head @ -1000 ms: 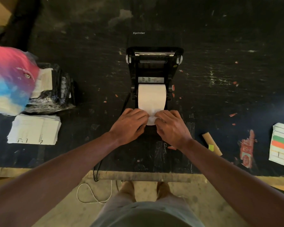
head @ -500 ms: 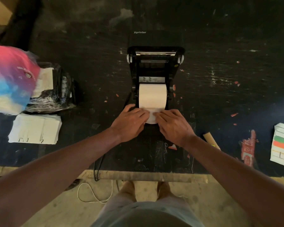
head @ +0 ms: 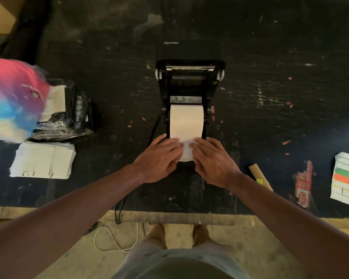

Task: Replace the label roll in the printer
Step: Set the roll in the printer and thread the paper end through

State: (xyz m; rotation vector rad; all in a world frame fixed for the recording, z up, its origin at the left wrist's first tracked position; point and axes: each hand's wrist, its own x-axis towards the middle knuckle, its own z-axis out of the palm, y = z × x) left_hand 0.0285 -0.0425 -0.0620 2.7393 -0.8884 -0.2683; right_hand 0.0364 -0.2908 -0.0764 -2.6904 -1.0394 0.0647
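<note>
Both hands have crept a little up the paper since a second ago, toward the roll, and the free tongue of paper below them looks shorter; the printer and everything else on the table lie as they did.

"Xprinter" is printed in pale letters on the raised lid of the black printer [head: 190, 85], which stands open at the middle of the scuffed black table [head: 270, 109]; no other writing can be read, though the stack of white sheets [head: 42, 160] at the left carries small dark marks along its near edge, too small to make out, and the red sticker [head: 303, 183] on the table at the right bears a design I cannot read.

Inside the open bay sits the white label roll [head: 186, 119]; its axis runs left to right across the printer, and its loose end feeds straight toward the person, out over the front of the printer.

On that loose end lie the left hand [head: 159, 158] and the right hand [head: 214, 162], one at each edge, fingers fairly straight and angled inward, pressing the paper flat; a narrow strip of white shows between them; whether the thumbs pinch the paper from beneath cannot be told.

At the far left lies a pink and blue cap [head: 12, 97] against a crinkled clear plastic bag [head: 69, 117]; a cardboard tube [head: 260, 176] rests just beside the right wrist; a sheet of coloured labels [head: 347, 178] sits at the right edge; a black cable [head: 119, 208] hangs over the table's near edge.
</note>
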